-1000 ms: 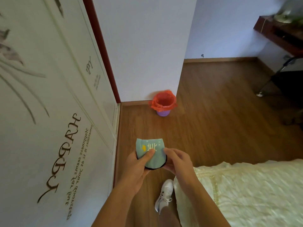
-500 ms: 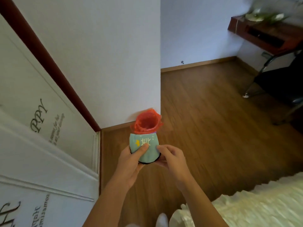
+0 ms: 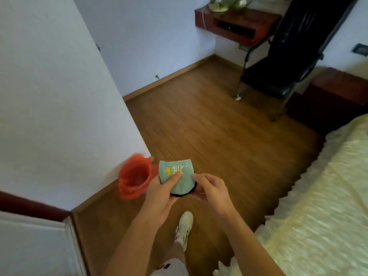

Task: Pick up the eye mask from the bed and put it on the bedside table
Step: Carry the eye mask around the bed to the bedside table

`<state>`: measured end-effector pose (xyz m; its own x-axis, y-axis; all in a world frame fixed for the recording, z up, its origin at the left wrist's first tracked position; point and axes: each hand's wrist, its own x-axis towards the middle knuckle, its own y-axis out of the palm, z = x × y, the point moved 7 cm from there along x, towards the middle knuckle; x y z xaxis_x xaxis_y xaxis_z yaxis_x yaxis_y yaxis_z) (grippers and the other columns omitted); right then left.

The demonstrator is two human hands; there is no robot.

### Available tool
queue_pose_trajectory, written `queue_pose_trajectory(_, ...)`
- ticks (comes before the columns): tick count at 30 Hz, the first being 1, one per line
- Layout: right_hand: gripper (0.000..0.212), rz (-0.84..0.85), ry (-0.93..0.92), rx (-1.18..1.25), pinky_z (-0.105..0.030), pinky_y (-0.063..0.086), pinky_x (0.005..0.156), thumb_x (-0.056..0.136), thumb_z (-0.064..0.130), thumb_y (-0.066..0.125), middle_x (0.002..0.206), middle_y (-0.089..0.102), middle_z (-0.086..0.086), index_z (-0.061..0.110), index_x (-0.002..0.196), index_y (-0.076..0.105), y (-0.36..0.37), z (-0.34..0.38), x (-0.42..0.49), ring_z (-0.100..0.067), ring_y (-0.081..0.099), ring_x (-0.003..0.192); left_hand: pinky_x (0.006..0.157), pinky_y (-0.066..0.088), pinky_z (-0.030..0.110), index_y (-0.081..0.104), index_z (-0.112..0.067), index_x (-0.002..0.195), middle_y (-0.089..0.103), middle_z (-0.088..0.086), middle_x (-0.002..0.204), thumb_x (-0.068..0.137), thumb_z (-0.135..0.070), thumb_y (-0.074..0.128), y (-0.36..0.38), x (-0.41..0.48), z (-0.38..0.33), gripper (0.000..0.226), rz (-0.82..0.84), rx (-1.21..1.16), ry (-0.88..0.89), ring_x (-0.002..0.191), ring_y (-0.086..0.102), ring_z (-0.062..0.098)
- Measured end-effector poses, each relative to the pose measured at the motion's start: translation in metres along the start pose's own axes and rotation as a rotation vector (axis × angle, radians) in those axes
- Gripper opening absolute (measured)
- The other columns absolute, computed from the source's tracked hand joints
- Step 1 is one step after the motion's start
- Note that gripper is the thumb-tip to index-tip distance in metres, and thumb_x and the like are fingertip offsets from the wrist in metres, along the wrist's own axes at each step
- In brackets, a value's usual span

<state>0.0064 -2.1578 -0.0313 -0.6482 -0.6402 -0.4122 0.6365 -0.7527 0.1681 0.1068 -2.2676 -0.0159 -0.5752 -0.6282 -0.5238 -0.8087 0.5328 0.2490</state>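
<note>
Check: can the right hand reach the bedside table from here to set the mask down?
Probably not yet. The right hand and left hand hold the mask near the bin; the bedside table stands far across open floor, beyond the chair. Walking is needed.

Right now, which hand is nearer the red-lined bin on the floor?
Left. The left hand holds the eye mask right beside the bin, overlapping its edge in this view. The right hand grips the mask's far side, away from the bin.
</note>
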Motion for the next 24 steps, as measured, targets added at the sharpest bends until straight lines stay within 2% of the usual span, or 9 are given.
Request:
queue_pose_trajectory(5,0.022,-0.205,-0.016,0.033,-0.04,0.064,0.083,0.096,0.025,0.063,0.098,0.08,-0.013,0.008,0.101,0.076,-0.052,0.034,0.067,-0.024,0.077,0.092,0.09,0.057,0.045,0.064,-0.012,0.113,0.074,0.014,0.107,0.087,-0.011,0.069,0.074,0.09,-0.023,0.026,0.175,0.094,-0.109,0.102,0.07,0.028)
queue_pose_trajectory(8,0.026,-0.315,-0.029,0.01,-0.039,0.064,0.083,0.097,0.029,0.062,0.097,0.08,-0.011,0.008,0.106,0.075,-0.081,0.06,0.103,-0.023,0.077,0.091,0.095,0.055,0.048,0.063,-0.013,0.113,0.073,0.014,0.109,0.087,-0.013,0.07,0.121,0.138,-0.039,0.026,0.282,0.141,-0.16,0.104,0.069,0.029)
queue_pose_trajectory(11,0.027,-0.425,-0.036,0.008,-0.043,0.064,0.085,0.096,0.032,0.062,0.097,0.08,-0.01,0.012,0.105,0.076,-0.11,0.08,0.134,-0.023,0.077,0.092,0.092,0.056,0.045,0.063,-0.015,0.111,0.073,0.013,0.109,0.087,-0.013,0.07,0.165,0.179,-0.051,0.026,0.371,0.182,-0.205,0.104,0.069,0.028)
queue_pose_trajectory(15,0.027,-0.562,-0.05,0.063,-0.05,0.062,0.087,0.094,0.034,0.064,0.094,0.08,-0.011,0.013,0.103,0.077,-0.15,0.099,0.157,-0.027,0.076,0.092,0.083,0.058,0.041,0.062,-0.013,0.118,0.072,0.013,0.112,0.084,-0.017,0.073,0.223,0.216,-0.056,0.036,0.477,0.269,-0.24,0.105,0.068,0.028)
queue_pose_trajectory(19,0.026,-0.673,-0.063,0.128,-0.048,0.063,0.087,0.095,0.033,0.064,0.096,0.08,-0.008,0.012,0.105,0.077,-0.191,0.111,0.168,-0.022,0.077,0.092,0.084,0.058,0.042,0.062,-0.013,0.122,0.072,0.014,0.113,0.084,-0.018,0.073,0.28,0.235,-0.05,0.04,0.579,0.343,-0.27,0.106,0.068,0.029)
queue_pose_trajectory(24,0.026,-0.75,-0.102,0.2,-0.04,0.064,0.083,0.097,0.028,0.062,0.097,0.08,-0.01,0.007,0.104,0.076,-0.248,0.125,0.18,-0.02,0.078,0.091,0.086,0.058,0.043,0.065,-0.013,0.117,0.075,0.013,0.109,0.085,-0.018,0.072,0.353,0.254,-0.036,0.033,0.666,0.434,-0.272,0.103,0.07,0.028)
